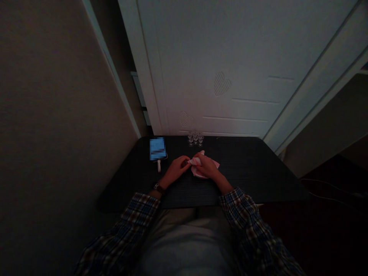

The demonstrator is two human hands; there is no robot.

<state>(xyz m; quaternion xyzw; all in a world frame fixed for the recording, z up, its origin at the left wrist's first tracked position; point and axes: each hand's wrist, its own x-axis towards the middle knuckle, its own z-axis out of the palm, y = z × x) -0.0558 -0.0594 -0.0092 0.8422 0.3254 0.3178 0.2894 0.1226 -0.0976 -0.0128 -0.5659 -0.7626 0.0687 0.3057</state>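
Note:
Over the middle of the dark table, my right hand (pixel 208 167) is closed on a pink and white cloth (pixel 196 161). Part of the cloth is bunched toward my left hand, and the rest hangs out under and beyond my right palm. My left hand (pixel 177 168) has its fingers curled together at the cloth's left end. Something small seems to be between those fingers, but the dim light and the fingers hide what it is. Just beyond both hands, several small clear stemmed glasses (pixel 195 139) stand in a cluster.
A blurred-out blue object (pixel 157 148) lies at the table's back left, with a small white item (pixel 159 166) and a thin cord beside it. A white door panel (pixel 184 76) with hearts rises behind the black table (pixel 253 172). A wall (pixel 71 115) stands close on the left.

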